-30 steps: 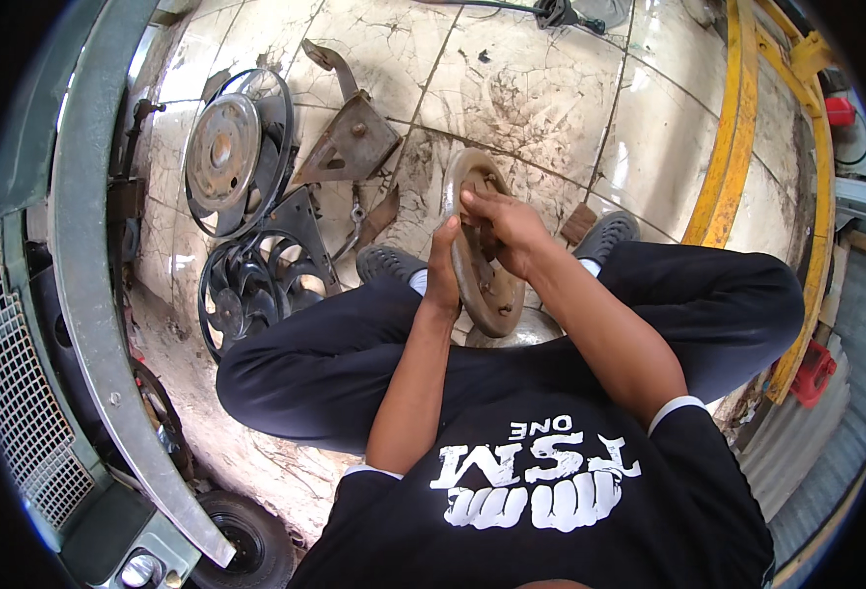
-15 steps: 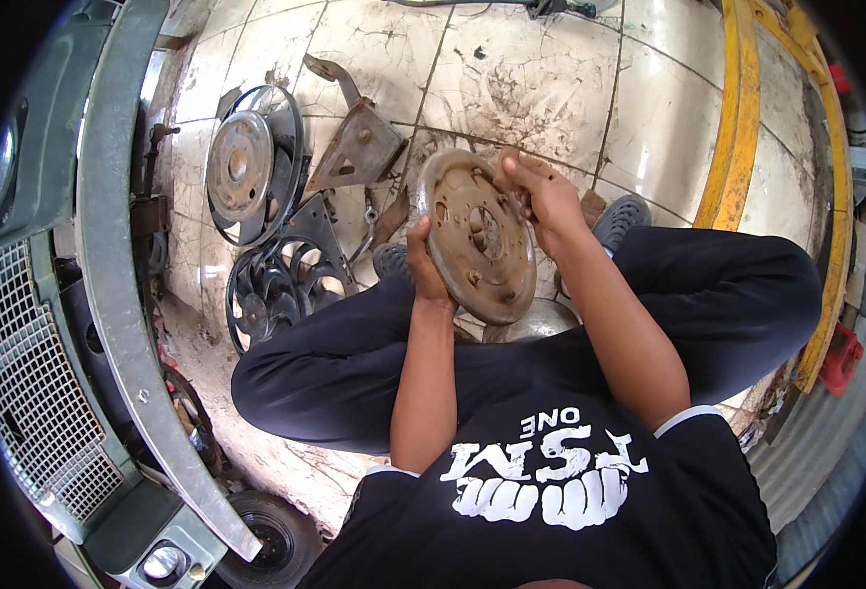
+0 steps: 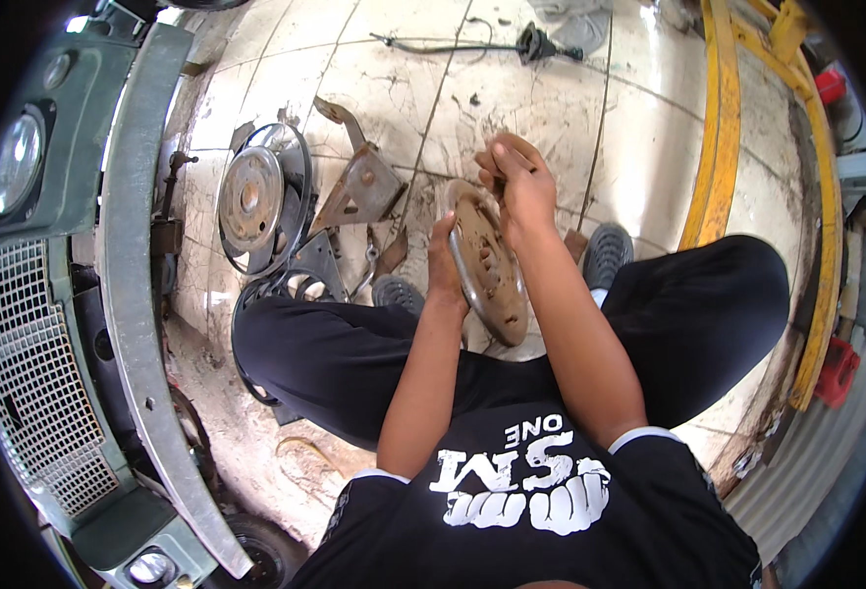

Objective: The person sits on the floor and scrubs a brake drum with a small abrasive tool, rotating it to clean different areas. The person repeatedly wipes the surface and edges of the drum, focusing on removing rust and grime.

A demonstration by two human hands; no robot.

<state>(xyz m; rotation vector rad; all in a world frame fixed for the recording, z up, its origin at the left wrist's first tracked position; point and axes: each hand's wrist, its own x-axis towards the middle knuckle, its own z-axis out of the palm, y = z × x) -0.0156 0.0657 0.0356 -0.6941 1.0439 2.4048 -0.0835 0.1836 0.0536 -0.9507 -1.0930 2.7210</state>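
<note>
My left hand [image 3: 444, 267] grips the left rim of a rusty round metal disc [image 3: 486, 260], thumb toward its upper edge. The disc is tilted steeply above my lap. Its brown face has holes and a raised centre, and its rim is smoother and greyer. At the disc's upper right, my right hand [image 3: 523, 187] is raised with its fingers curled together. Whatever is in those fingers, if anything, is too small or hidden to make out.
On the floor to the left lie another round metal disc [image 3: 249, 198] on a black fan shroud and a rusty bracket [image 3: 362, 187]. Farther off lies a black cable part [image 3: 534, 44]. A grey bumper [image 3: 129, 255] flanks the left, a yellow frame [image 3: 716, 128] the right.
The disc has turned more edge-on and shifted slightly right. My right hand has come off its rim and moved up, fingers curled. My view has tilted, showing more floor ahead.
</note>
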